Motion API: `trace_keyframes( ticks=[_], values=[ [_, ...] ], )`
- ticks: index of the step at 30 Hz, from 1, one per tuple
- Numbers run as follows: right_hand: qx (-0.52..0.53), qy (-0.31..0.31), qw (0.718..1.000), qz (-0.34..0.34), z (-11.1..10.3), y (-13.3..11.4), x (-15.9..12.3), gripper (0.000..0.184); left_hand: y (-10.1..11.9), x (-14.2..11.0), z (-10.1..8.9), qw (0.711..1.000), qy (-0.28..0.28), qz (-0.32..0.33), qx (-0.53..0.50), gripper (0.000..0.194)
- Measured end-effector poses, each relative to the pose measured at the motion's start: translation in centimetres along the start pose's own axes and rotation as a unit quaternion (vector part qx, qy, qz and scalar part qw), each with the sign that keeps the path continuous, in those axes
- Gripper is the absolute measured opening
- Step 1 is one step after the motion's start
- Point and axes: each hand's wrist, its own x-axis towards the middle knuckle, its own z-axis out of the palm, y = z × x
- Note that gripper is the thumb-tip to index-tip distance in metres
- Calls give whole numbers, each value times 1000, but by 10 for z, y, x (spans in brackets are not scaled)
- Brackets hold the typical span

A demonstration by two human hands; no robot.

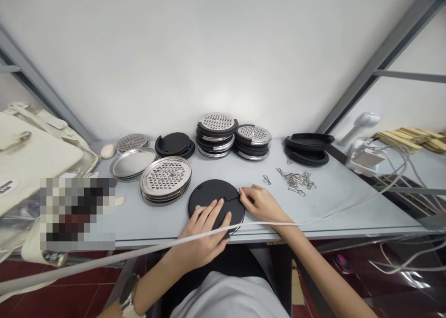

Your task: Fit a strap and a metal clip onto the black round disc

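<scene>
A round black disc [209,192] lies at the near edge of the grey table [334,202]. My left hand [204,232] rests flat on the disc with fingers stretched out, holding it down. At the disc's right rim my right hand [261,204] pinches a small metal clip [239,191], fingers closed. Loose metal clips [296,179] lie in a pile to the right of it.
Perforated steel discs [166,175] and a steel plate [132,163] lie at the left. Stacks of black-rimmed steel discs [216,132] and black discs [308,147] line the back. A white cable [146,250] crosses in front. A white bag [31,151] sits left.
</scene>
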Motion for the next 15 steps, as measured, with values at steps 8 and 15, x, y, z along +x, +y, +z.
trace_keyframes(
  ticks=[8,15],
  values=[
    [29,0,999,16,0,1,0,33,0,1,1,1000,4,0,2,43],
    [24,-2,1000,11,2,2,-1,21,1,1,1,1000,2,-3,1,43]
  ],
)
